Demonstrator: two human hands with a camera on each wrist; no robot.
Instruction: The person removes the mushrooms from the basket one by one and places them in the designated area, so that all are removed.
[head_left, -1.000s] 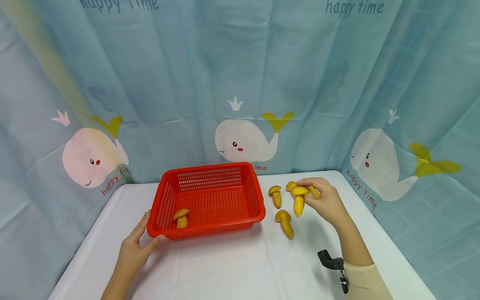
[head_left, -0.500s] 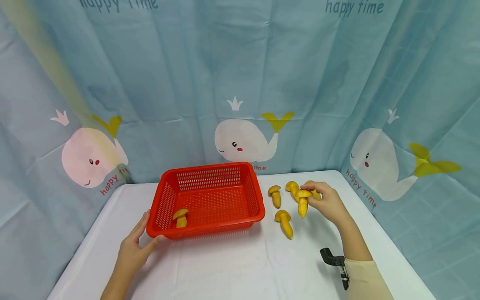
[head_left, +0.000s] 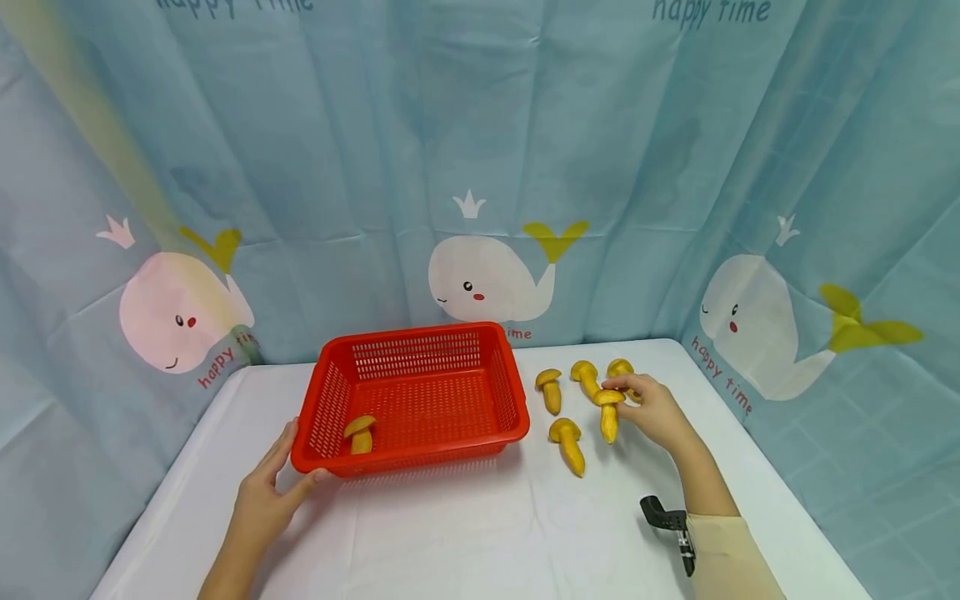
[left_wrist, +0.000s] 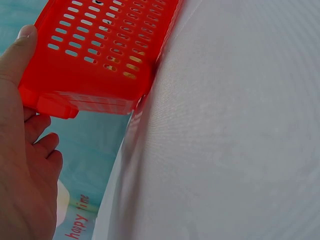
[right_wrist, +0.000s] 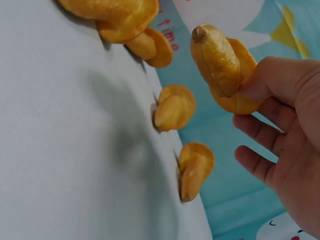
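My right hand (head_left: 654, 412) pinches a yellow mushroom (head_left: 609, 421) by its cap, stem pointing down, over the right part of the table. In the right wrist view the same mushroom (right_wrist: 217, 62) sits between thumb and fingers, with the other fingers loosely bent. My left hand (head_left: 262, 504) grips the near left corner of a red plastic basket (head_left: 420, 457). Its thumb (left_wrist: 22, 47) lies on the rim while the other fingers curl underneath. One mushroom (head_left: 361, 435) rests inside the basket near that corner.
Right of the basket lie several more mushrooms: a front one (head_left: 570, 450), one near the basket (head_left: 551, 393), a back one (head_left: 585, 377), and one partly behind my right hand (head_left: 620, 367). A whale-print curtain (head_left: 375, 208) surrounds the white table (head_left: 450, 533) behind and at the sides.
My right hand has brought the held mushroom slightly right and toward me, away from the back mushrooms, which now show more. The left hand and basket stay put.
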